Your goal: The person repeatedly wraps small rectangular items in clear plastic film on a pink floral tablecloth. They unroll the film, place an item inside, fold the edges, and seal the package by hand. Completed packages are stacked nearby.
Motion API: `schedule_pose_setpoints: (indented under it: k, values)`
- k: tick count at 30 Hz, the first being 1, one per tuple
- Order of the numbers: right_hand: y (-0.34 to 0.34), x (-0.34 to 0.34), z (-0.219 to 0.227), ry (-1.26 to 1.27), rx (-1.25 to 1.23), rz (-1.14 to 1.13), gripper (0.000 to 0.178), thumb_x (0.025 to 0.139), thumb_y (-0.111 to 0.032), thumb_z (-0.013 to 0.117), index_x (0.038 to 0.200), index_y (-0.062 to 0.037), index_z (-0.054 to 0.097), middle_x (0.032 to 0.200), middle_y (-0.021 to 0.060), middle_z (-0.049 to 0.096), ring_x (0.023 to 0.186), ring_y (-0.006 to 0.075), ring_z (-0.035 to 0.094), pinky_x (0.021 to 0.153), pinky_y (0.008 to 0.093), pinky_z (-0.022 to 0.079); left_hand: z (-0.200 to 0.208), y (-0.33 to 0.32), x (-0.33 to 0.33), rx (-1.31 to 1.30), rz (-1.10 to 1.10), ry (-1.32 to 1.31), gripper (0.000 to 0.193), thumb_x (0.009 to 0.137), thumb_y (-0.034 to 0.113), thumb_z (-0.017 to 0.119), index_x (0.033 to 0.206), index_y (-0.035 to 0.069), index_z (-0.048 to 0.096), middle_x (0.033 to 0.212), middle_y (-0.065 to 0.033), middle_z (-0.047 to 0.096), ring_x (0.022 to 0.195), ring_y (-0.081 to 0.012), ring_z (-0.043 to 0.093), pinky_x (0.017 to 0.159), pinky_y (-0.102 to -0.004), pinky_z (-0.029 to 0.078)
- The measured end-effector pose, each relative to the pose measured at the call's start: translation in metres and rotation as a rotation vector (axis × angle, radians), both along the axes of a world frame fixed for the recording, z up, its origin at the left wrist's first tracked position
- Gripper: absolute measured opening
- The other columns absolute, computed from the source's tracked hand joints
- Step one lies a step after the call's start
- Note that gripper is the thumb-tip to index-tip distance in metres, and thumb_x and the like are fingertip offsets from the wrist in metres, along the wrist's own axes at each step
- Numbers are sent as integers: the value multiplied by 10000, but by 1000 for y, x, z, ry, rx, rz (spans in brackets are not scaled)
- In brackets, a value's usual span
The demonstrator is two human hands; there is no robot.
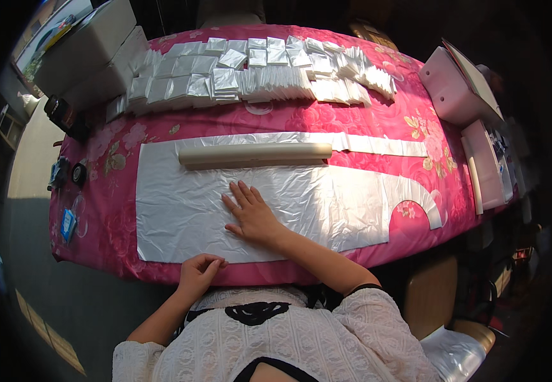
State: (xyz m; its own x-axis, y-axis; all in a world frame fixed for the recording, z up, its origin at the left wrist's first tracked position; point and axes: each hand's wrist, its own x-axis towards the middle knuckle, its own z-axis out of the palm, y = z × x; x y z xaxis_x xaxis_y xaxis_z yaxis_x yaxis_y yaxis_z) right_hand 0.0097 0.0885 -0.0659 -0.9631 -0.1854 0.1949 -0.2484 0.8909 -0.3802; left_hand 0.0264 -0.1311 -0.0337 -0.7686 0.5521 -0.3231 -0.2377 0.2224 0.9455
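Observation:
A white plastic bag point(187, 204) with two handle loops at its right end lies flat and a little wrinkled on the table. My right hand point(255, 216) rests on its middle, palm down with the fingers spread. At the bag's near edge, my left hand point(201, 274) has its fingers curled, thumb and forefinger together. Whether they pinch the bag's edge, I cannot make out. Across the far part of the bag lies a long cream-coloured tube point(257, 155), touched by neither hand.
Rows of folded white plastic packets point(225, 79) cover the table's far side. White boxes point(91, 60) stand at the far left, pink-white bins point(457, 89) at the right. A black jar point(62, 113), a tape roll point(79, 174) and a blue packet point(68, 224) line the left edge of the pink flowered tablecloth point(113, 210).

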Motion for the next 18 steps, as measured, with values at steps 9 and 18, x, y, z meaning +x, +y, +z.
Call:
schedule_pose_setpoints:
  k: [9,18]
  values:
    - [-119,65,0,-202,-323,254,615,873,-416,438,1330,-13,355,1436,237,194,1360,358,111,1088,481,70,-23,-82,44,-39,270,-616,277,891,190,549,1014,-55,589,934,-116,649,798,-185,638,714,-286,527]
    - [-46,43,19,-15,-342,434,116,708,-153,643,782,-64,636,1090,104,567,1216,324,377,1043,511,224,25,-48,24,-399,-23,357,176,747,49,654,918,8,640,782,-98,651,680,-130,620,620,-247,490]
